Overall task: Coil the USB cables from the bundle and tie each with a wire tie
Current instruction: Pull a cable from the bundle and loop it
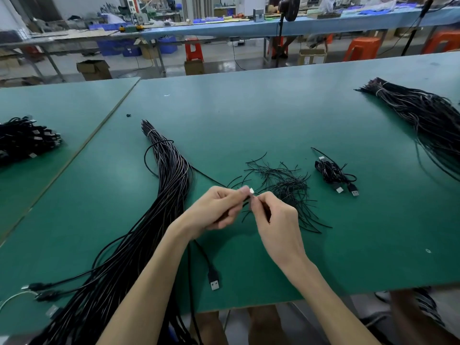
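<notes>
A long bundle of black USB cables (164, 195) lies on the green table (249, 115), bound near its far end with a light tie. My left hand (214, 207) and my right hand (276, 220) meet above the table, both pinching one black cable near its small silver connector (251, 191). That cable trails down to a USB-A plug (214, 280) near the front edge. A loose pile of black wire ties (286, 185) lies just behind my hands. One coiled, tied cable (333, 173) rests to the right.
A second large cable bundle (423, 113) lies at the far right. A heap of coiled cables (22, 140) sits on the left table. Several connectors (42, 292) lie at the front left. Benches, stools and boxes stand behind.
</notes>
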